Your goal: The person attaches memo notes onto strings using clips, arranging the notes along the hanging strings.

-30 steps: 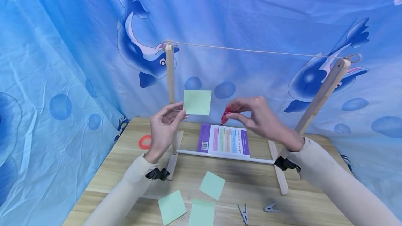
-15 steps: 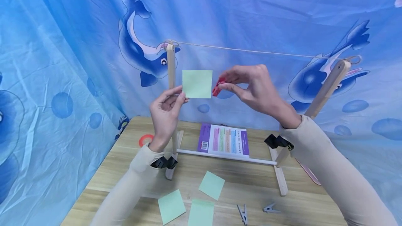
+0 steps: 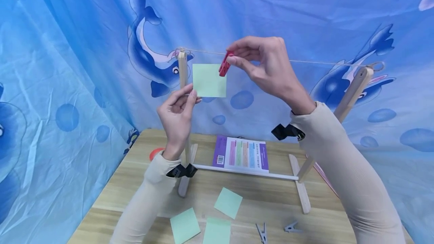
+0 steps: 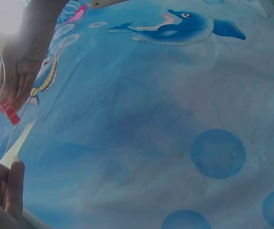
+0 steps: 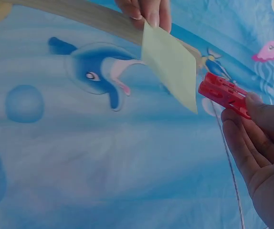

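Note:
My left hand [image 3: 178, 114] pinches a pale green square of paper [image 3: 208, 82] by its lower left corner, holding it upright just below the string [image 3: 322, 62]. In my right hand [image 3: 268, 65] is a red clothespin [image 3: 223, 65], pinched between thumb and fingers. From the head view the clothespin overlaps the paper's upper right corner. The right wrist view shows the clothespin [image 5: 225, 95] apart from the paper [image 5: 170, 67], with the string [image 5: 230, 157] running close by. In the left wrist view the paper [image 4: 17, 145] appears nearly edge-on.
Two wooden posts [image 3: 352, 89] carry the string. Several green paper squares [image 3: 228, 202] and two grey clothespins [image 3: 262, 232] lie on the wooden table [image 3: 135, 199]. A purple and white book [image 3: 242, 154] lies behind a white crossbar [image 3: 247, 173]. An orange-red ring [image 3: 156, 154] is partly behind my left sleeve.
Both hands have risen from lower down toward the string, carrying the paper and the red clothespin. My right hand has also moved left, bringing the clothespin closer to the paper.

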Motion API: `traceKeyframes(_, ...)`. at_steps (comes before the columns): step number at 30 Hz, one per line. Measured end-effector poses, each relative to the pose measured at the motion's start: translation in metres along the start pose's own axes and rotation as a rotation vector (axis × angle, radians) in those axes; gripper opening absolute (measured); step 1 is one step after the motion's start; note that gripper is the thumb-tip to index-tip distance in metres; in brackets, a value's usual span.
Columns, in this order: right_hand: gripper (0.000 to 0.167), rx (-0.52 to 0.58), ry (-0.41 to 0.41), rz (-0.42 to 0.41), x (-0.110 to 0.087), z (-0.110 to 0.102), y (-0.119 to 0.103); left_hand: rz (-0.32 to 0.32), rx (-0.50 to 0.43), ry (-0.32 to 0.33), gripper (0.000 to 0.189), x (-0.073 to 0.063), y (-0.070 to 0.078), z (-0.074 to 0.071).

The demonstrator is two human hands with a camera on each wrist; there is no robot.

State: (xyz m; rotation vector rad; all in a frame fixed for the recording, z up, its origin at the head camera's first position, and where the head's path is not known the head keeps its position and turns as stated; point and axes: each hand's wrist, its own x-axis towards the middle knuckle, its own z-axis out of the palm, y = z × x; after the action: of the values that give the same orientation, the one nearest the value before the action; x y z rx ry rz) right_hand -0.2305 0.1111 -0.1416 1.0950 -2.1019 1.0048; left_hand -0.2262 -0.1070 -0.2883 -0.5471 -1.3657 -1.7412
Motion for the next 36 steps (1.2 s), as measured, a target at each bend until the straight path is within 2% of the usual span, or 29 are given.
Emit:
traceKeyframes(10, 0.019, 0.008, 0.052, 0.022, 0.033, 0.003, -0.013, 0.026, 0.010, 0.039, 0.023, 0.010, 0.007, 0.005)
traceKeyframes(15, 0.020, 0.035, 0.079, 0.078, 0.045, 0.004, -0.011, 0.038, 0.005, 0.041, 0.023, 0.014, 0.009, 0.007)
traceKeyframes(20, 0.021, 0.031, 0.047, 0.123, 0.052, 0.007, -0.007, 0.035, 0.018, 0.040, 0.022, 0.017, 0.010, 0.008)
traceKeyframes(36, 0.024, -0.019, -0.085, 0.141, 0.054, 0.020, -0.007, 0.030, 0.030, 0.069, 0.021, 0.020, 0.015, 0.012)
